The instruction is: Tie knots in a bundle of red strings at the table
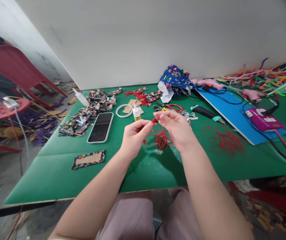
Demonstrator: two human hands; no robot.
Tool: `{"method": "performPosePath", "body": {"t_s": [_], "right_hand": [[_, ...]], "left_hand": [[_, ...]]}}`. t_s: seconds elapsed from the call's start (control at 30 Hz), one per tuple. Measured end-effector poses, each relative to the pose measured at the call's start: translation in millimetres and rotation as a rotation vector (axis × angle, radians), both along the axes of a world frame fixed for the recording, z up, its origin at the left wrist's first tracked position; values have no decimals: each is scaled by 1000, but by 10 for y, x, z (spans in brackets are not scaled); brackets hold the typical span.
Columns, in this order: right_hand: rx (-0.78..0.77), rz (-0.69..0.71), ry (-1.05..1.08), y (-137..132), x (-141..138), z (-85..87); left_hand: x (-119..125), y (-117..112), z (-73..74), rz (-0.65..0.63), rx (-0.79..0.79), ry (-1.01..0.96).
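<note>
My left hand (136, 135) and my right hand (176, 129) meet above the middle of the green table. Between their fingertips is a small bundle of red thread (154, 120), pinched from both sides. Some red strands hang below my left fingers. Under the hands lies a loose pile of red thread (162, 139). Just behind my left hand stands a small glue bottle (136, 113) with a yellow label. To the left, a fabric-edged cardboard strip (89, 159) lies flat near a phone (101, 128).
Patterned fabric scraps (93, 110) lie at the back left beside a white tape ring (124, 111). A utility knife (205, 113), a second red thread heap (229, 140), a blue board (223, 110) and a purple power box (264, 120) with cables occupy the right side.
</note>
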State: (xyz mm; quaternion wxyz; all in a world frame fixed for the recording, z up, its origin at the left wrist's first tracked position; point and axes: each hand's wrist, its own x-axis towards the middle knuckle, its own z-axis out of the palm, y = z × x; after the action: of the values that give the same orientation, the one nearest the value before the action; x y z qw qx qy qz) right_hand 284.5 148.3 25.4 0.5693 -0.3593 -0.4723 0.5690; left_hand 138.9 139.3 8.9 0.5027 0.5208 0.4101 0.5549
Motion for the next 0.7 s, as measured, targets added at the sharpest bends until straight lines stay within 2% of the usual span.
{"method": "performPosePath", "body": {"t_s": [0.13, 0.27, 0.43, 0.7], "right_hand": [[-23, -48, 0, -90, 63, -62], [26, -26, -46, -148, 25, -80], [15, -96, -139, -131, -11, -113], [72, -55, -130, -146, 72, -66]], "left_hand": [[10, -17, 3, 59, 48, 98], [24, -29, 18, 46, 82, 137], [30, -28, 0, 44, 55, 133], [43, -26, -21, 32, 33, 108]]}}
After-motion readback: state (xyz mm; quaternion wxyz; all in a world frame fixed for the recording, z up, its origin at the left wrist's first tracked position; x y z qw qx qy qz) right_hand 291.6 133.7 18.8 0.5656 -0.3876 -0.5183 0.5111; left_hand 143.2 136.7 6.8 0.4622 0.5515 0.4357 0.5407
